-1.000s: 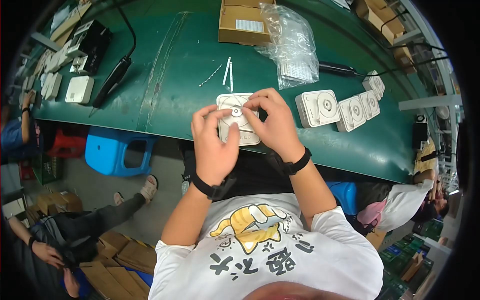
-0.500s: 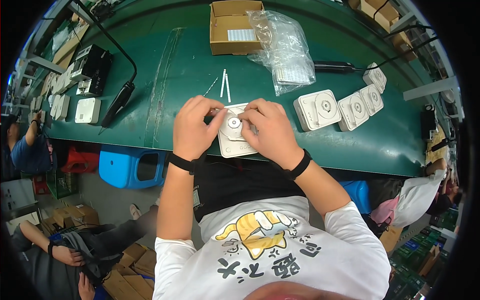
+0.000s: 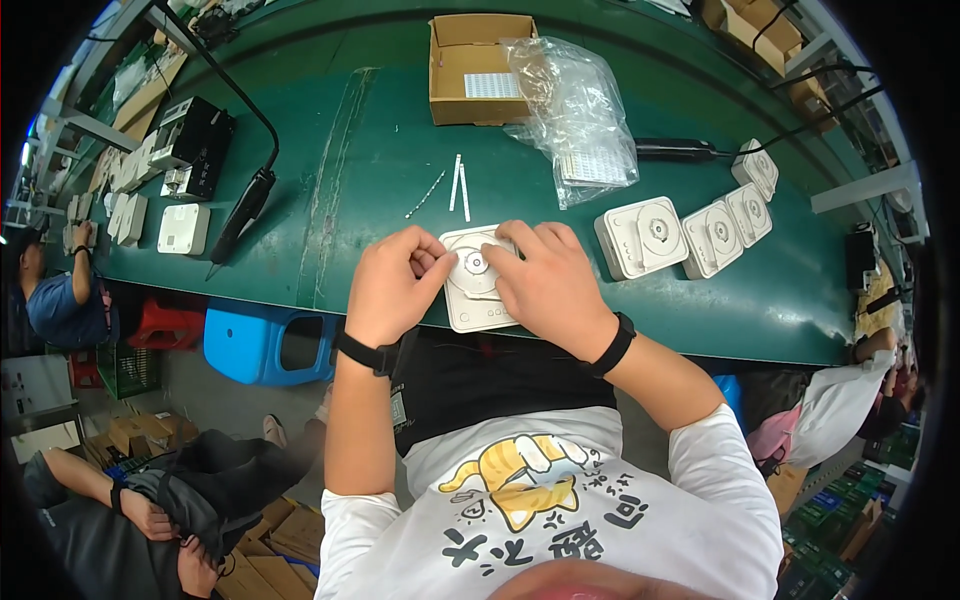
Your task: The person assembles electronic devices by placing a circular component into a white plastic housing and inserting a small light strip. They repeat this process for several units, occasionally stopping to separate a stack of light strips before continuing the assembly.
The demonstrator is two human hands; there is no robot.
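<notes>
A white square plastic housing [image 3: 484, 318] with a round recessed middle lies on the green table edge in front of me. At its left side, my left hand [image 3: 398, 280] pinches thumb and forefinger together close to the round recess; whatever is between the fingertips is too small to make out. My right hand [image 3: 556, 290] rests over the housing's right side, fingers bent onto it, the forefinger pressing by the central ring and partly hiding it. Two narrow white strips [image 3: 463, 192] and a thin dotted strip [image 3: 425, 196] lie just beyond.
Several similar white housings [image 3: 645, 238] stand to the right. Farther back are an open cardboard box [image 3: 450, 100], a clear plastic bag [image 3: 585, 110] and a corded black tool [image 3: 675, 150]. Another corded tool [image 3: 240, 220] lies left, near a blue stool [image 3: 245, 345].
My right hand has moved over the housing, its forefinger now pressing by the ring. My left fingertips have drawn together at the left side. The view has shifted slightly.
</notes>
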